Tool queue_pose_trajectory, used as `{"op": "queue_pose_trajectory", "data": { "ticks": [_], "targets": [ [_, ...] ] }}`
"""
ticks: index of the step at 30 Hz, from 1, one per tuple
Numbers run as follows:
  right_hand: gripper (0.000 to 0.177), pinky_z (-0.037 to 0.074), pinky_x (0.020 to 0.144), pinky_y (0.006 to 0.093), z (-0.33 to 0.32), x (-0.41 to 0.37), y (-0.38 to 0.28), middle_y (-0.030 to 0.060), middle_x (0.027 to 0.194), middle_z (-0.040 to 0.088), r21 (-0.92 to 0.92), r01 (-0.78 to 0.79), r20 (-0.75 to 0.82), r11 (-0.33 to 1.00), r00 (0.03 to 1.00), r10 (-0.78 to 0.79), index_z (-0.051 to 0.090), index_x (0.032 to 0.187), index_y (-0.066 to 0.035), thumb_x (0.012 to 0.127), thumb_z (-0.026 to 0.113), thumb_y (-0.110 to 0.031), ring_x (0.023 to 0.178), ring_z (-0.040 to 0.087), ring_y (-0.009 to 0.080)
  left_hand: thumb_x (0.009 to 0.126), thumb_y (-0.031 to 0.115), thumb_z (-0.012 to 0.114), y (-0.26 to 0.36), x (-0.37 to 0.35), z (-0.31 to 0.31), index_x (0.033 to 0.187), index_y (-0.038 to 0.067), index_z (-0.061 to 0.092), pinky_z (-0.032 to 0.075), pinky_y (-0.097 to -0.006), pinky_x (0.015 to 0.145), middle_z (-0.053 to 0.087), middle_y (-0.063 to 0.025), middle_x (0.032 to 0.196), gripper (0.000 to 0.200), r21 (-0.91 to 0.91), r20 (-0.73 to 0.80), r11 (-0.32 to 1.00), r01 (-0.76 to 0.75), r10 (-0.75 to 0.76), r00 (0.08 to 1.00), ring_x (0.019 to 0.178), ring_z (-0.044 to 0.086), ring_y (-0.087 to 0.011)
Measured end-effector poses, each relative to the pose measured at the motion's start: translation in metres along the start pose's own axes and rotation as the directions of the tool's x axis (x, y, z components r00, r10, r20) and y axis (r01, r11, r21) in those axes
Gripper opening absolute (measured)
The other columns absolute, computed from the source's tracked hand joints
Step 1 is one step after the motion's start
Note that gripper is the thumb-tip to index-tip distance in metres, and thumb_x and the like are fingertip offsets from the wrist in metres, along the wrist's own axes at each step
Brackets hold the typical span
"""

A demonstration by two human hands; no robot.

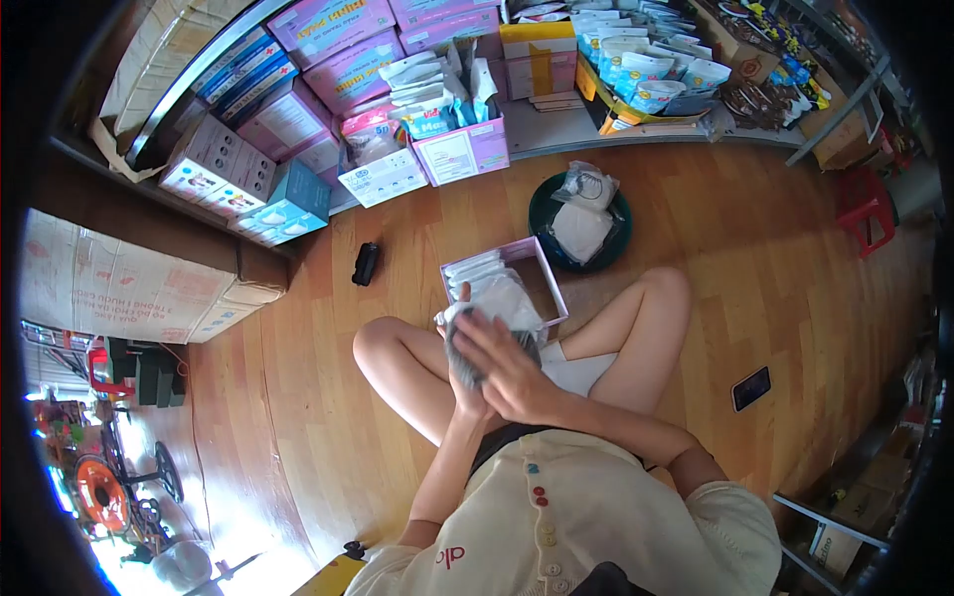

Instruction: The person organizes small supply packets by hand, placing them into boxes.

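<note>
Sitting cross-legged, I have both hands together in front of my lap. My left hand (467,395) is underneath, closed on a folded grey cloth piece (464,343); its exact kind is hidden by my fingers. My right hand (512,375) lies over the top of the cloth with its fingers stretched out flat. Just beyond my hands, an open pink-edged box (552,278) stands on the floor. White wrapped packets (475,268) are lined up in its left side, with a crumpled white plastic bag (505,296) at the near side.
Behind the box is a dark green round basin (621,243) holding clear-wrapped white packs (581,230). A black object (366,263) and a phone (750,388) lie on the floor. Shelves with pink boxes (353,72) and pouches curve along the back. A large carton (129,278) stands left.
</note>
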State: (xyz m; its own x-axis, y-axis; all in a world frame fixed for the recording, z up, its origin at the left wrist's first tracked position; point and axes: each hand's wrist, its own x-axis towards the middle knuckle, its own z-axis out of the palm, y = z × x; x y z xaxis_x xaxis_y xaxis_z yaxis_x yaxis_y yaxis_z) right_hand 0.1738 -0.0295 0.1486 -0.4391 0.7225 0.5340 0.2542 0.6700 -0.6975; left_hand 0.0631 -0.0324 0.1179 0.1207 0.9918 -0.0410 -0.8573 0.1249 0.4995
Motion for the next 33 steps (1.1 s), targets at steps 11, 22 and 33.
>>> {"op": "queue_pose_trajectory", "data": {
  "ticks": [11, 22, 33],
  "targets": [
    [0.06, 0.019, 0.114, 0.0521, -0.014, 0.007, 0.008, 0.0236, 0.15, 0.029, -0.031, -0.055, 0.033, 0.998, 0.998, 0.056, 0.036, 0.141, 0.005, 0.088, 0.056, -0.017, 0.139, 0.027, 0.0412, 0.102, 0.05, 0.026, 0.006, -0.006, 0.01, 0.151, 0.017, 0.022, 0.023, -0.04, 0.115, 0.034, -0.0089, 0.149, 0.06, 0.063, -0.204, 0.997, 0.054, -0.04, 0.978, 0.137, 0.033, -0.0249],
    [0.053, 0.046, 0.094, 0.0323, -0.032, -0.027, 0.046, 0.0162, 0.121, 0.059, 0.444, -0.427, -0.05, 0.787, 0.866, 0.498, 0.054, 0.123, 0.004, 0.078, 0.076, -0.014, 0.11, 0.059, 0.0249, 0.101, 0.053, 0.023, 0.007, 0.006, 0.029, 0.151, 0.003, 0.013, 0.016, -0.0381, 0.117, 0.019, -0.0102, 0.157, 0.072, 0.497, -0.085, 0.864, 0.086, -0.05, 0.995, 0.143, 0.022, -0.0249],
    [0.029, 0.05, 0.074, 0.0264, -0.05, -0.051, 0.066, 0.0071, 0.093, 0.069, 0.533, -0.691, -0.031, 0.488, 0.56, 0.828, 0.067, 0.098, 0.001, 0.081, 0.077, -0.02, 0.085, 0.064, 0.012, 0.097, 0.017, 0.056, 0.009, -0.007, 0.007, 0.134, -0.004, 0.042, 0.045, -0.0391, 0.1, 0.055, -0.0163, 0.128, 0.045, 0.207, -0.309, 0.921, 0.33, -0.258, 0.915, 0.117, 0.055, -0.026]
  ]
}}
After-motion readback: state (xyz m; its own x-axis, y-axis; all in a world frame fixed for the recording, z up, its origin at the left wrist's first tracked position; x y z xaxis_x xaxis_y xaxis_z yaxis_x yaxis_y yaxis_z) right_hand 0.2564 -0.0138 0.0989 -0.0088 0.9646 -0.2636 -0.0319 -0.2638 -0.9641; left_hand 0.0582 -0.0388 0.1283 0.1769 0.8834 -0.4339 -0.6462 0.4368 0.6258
